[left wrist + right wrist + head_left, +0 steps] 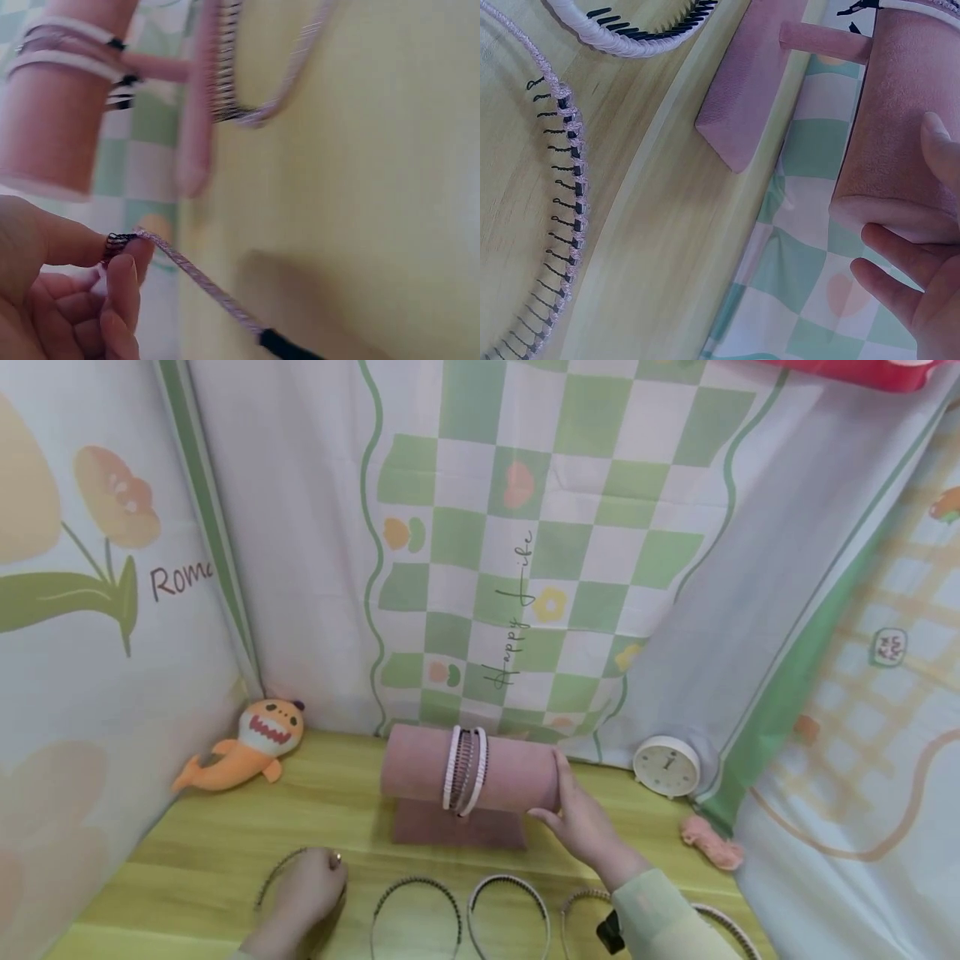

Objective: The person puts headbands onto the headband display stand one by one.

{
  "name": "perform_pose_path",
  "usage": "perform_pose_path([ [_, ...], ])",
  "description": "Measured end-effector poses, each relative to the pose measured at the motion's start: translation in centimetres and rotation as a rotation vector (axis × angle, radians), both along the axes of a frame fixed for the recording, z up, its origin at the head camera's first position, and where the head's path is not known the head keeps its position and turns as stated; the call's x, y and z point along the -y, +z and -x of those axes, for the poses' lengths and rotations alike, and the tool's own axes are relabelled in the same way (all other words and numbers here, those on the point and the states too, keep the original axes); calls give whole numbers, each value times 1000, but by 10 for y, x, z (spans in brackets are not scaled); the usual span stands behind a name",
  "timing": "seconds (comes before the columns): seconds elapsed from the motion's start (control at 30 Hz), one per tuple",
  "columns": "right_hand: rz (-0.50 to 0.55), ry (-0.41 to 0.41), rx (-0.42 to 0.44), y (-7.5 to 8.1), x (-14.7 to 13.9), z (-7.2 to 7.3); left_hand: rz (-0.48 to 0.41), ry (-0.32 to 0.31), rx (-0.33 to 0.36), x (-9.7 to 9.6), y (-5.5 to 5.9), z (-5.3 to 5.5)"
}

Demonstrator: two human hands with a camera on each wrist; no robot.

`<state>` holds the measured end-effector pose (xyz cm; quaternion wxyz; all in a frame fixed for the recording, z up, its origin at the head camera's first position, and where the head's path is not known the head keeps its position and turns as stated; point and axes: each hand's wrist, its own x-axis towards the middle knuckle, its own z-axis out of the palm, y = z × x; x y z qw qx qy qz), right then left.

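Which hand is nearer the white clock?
Right. The right hand is at the pink stand, left of and in front of the white clock; the left hand, pinching a headband, is much farther left.

Matt nap, rough braid, wood grain.
The pink stand (pixel 517 772) looks covered in matt, velvety cloth; a headband (pixel 202 281) is wrapped in rough, faintly glinting braid. The surface (pixel 337 810) shows smooth wood grain, the backdrop (pixel 585 410) creased cloth, the shark (pixel 232 766) soft plush, the clock (pixel 666 768) smooth plastic.
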<state>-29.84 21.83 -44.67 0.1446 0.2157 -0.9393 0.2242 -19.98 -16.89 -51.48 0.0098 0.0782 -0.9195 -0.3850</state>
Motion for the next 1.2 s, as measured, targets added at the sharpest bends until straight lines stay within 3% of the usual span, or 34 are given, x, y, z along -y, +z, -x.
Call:
perform_pose_path([
  [0.17, 0, -7, 8, 0, 0, 1, -1, -14, -134, 6, 37, 14],
  [0.4, -7, -4, 20, 2, 1, 1, -137, -71, -308, 11, 85, 41],
  [0.53, -5, -9, 29, 2, 0, 0, -138, -131, -371, 3, 103, 59],
  [0.77, -6, -3, 29, 0, 0, 1, -75, -206, -439, -24, 103, 80],
  [0.87, 3, 5, 30, 0, 0, 1, -66, -186, -421, -32, 99, 81],
  [0.97, 6, 10, 26, 1, 0, 0, -40, -145, -451, -35, 95, 81],
  [1.07, 3, 10, 19, 1, 0, 1, 71, -137, -579, -35, 93, 80],
  [1.2, 0, 4, 21, 0, -1, 2, 342, -203, -753, -30, 91, 80],
])
